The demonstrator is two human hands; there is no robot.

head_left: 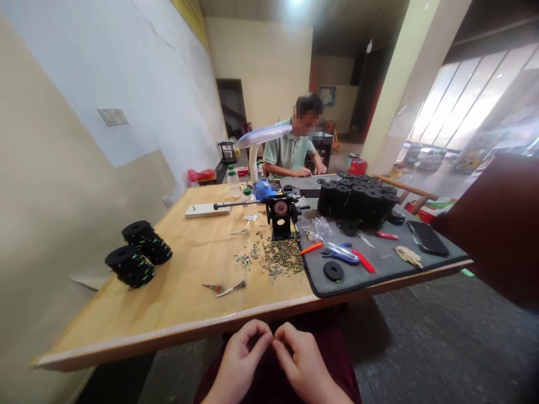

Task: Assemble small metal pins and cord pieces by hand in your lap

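Observation:
Just off the table's near edge, over my lap, my left hand and my right hand meet with their fingertips pinched close together. Anything held between those tips is too small to make out. Beyond them on the wood lie two small grey-tipped tools. A heap of small dark and yellowish pieces is spread in front of a black hand-cranked winder. On the grey mat to the right are a black foam disc, blue-handled pliers and a red-handled tool.
Two black foam spools stand at the left of the table. Many more black spools crowd the mat, beside a dark phone. A lamp and bottles stand behind. Another person sits across.

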